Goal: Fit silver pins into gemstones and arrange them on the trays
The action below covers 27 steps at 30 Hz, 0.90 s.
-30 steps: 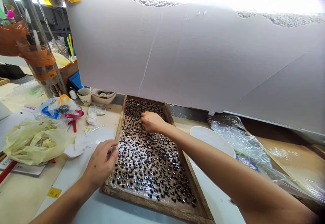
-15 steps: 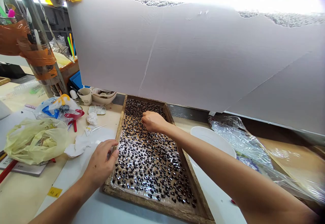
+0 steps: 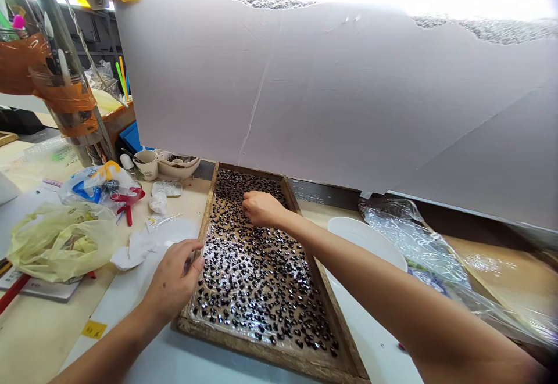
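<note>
A wooden tray [image 3: 204, 215] lined with clear film lies in front of me, covered with several small glossy black pieces [image 3: 257, 285]. My right hand [image 3: 261, 208] reaches over the tray's far half, fingers curled down and pinched among the pieces; what they hold is too small to name. My left hand [image 3: 172, 279] rests at the tray's left rim, fingers bent with the fingertips against the rim and the film's edge.
A white bowl [image 3: 366, 239] sits right of the tray, with crinkled clear plastic [image 3: 418, 244] beyond it. On the left lie a yellow bag [image 3: 56, 241], white tissue [image 3: 135, 247], a cup [image 3: 147, 165] and a shallow dish [image 3: 178, 166]. A big white sheet [image 3: 331, 93] hangs behind.
Almost nothing differs. My right hand has shifted very slightly over the far half of the tray; my left hand stays at the rim.
</note>
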{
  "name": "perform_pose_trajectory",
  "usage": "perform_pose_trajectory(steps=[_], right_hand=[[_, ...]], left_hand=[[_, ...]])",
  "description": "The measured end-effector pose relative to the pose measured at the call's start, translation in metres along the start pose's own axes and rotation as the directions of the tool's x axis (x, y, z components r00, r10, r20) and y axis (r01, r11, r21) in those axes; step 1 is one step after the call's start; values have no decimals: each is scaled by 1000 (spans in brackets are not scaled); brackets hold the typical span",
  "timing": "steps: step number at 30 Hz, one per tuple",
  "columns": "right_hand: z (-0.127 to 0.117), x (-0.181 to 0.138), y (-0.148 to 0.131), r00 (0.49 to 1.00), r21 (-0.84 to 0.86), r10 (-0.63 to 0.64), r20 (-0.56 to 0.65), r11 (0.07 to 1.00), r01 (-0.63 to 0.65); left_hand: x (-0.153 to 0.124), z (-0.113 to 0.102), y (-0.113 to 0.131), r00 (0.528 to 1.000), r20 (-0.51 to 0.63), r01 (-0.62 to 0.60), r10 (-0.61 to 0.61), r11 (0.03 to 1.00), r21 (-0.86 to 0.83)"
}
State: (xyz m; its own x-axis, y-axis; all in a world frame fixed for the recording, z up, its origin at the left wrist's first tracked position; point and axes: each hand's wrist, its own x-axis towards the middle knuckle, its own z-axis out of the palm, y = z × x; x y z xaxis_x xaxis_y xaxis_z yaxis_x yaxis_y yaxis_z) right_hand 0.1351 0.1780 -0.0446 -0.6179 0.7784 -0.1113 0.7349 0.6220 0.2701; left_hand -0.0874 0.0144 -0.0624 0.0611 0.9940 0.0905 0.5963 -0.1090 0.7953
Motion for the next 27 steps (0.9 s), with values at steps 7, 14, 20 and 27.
perform_pose_trajectory(steps=[7,14,20,27], right_hand=[[1,1,0,1000,7,-14,-5,1000,14],[-2,0,1,1000,11,-15,-5,1000,15],[-6,0,2,1000,18,-12,-2,1000,12],[-8,-4,5,1000,41,0,-22,999,0]], left_hand=[[1,0,0,999,-30,-23,23,1000,-4],[1,-1,1,1000,-11,-6,6,1000,4],[0,-1,1,1000,-4,0,0,1000,6],[1,0,0,1000,-13,-12,12,1000,17]])
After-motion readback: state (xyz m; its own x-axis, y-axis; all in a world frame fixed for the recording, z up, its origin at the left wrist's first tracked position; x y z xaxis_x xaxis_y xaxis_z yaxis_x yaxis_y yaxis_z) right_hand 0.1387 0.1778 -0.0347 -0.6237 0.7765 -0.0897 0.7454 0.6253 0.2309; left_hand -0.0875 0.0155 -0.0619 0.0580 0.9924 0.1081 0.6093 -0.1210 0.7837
